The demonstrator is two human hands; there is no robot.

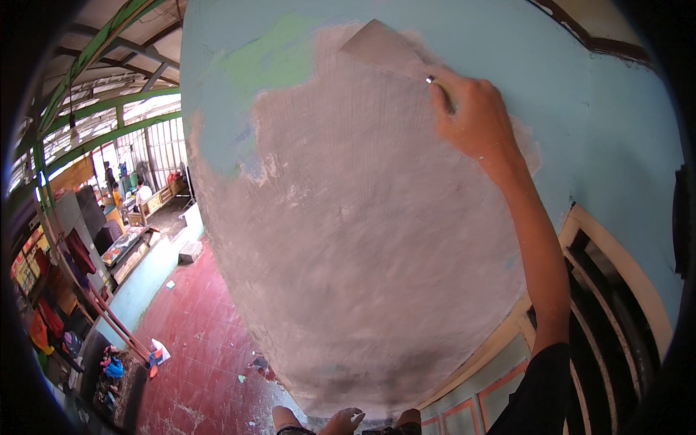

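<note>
Looks well along: grey-brown across most of the wall [384,217], with blue paint [609,109] and green paint [279,61] left around the upper edges. Gripping a scraper [380,49] in the right hand [475,119], high up by the blue border. Cannot tell whether holding anything in the left hand [342,423], small and low in view.

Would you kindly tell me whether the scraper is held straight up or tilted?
Tilted: the scraper slants up and leftward in the picture from the right hand gripping it.
</note>
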